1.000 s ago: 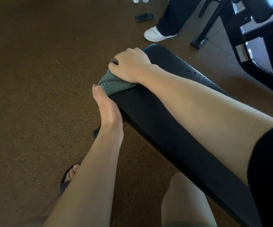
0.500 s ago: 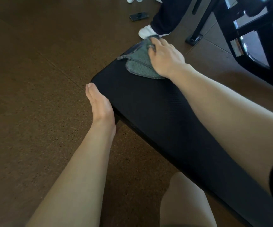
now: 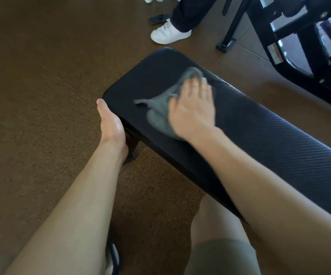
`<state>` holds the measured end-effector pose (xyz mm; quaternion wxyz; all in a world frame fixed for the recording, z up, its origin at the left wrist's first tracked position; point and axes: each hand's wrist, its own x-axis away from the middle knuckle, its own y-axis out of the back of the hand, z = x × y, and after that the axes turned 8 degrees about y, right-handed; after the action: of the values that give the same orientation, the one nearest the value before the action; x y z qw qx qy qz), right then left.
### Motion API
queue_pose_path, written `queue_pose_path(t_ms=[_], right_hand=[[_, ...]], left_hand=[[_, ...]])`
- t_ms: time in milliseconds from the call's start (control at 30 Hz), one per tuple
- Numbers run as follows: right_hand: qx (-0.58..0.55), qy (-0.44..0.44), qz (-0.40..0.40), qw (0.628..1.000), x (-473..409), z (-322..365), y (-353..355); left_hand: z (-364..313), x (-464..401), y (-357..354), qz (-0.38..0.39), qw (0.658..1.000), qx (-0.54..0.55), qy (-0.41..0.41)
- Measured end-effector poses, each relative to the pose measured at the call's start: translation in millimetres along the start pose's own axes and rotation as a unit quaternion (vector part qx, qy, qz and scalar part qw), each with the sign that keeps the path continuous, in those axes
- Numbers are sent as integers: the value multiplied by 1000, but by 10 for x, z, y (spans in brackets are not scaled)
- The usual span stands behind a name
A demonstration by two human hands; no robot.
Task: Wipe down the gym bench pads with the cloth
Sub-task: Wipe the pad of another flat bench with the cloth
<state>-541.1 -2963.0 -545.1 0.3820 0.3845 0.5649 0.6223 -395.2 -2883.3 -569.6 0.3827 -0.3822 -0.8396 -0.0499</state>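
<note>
The right hand (image 3: 192, 108) lies flat, fingers straight, pressing the grey-green cloth (image 3: 160, 110) onto the top of the black bench (image 3: 260, 139) pad; the cloth spreads out under and to the left of the palm, blurred. The left hand (image 3: 111, 126) rests against the pad's near side edge, fingers straight together, holding nothing.

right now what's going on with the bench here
A person is wiping a black gym bench pad with a grey-green cloth. The right hand presses the cloth flat on top of the pad near its far end; hand and cloth are motion-blurred. The left hand rests with straight fingers against the pad's near side edge. Another person's white shoe and a phone are on the floor beyond.
</note>
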Motion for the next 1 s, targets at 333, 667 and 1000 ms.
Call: queue_pose_path(t_ms=[333,667,1000], right_hand=[[39,220,-11,975,1137,-305,-15],[65,185,-7,981,560,370,-26],[132,170,14,976,2017,-783,-118]], left_hand=[[-67,66,113,-6,998,-58,-27],[19,-76,126,-12,997,-74,-25],[151,208,-108,-61,989,-113,-73]])
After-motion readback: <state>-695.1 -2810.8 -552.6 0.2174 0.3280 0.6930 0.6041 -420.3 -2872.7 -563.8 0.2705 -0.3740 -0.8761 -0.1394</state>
